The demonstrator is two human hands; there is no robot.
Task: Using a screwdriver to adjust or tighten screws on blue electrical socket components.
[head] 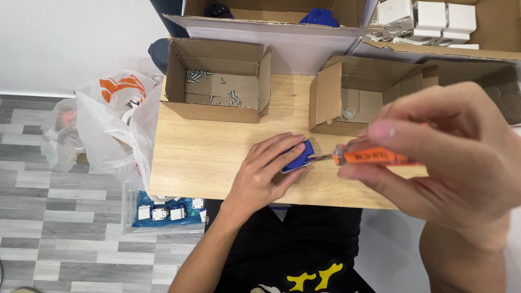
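The right hand pinches an orange screwdriver into the blue part, which the left hand clamps steady on the bench.

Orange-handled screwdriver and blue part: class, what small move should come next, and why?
Probably turn the screwdriver in place: its tip already meets the blue part, which the left hand pins to the wooden table, while the right hand grips the handle.

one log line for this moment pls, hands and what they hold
left hand pressing blue part on wooden table | right hand holding orange screwdriver, tip at part | box of screws behind
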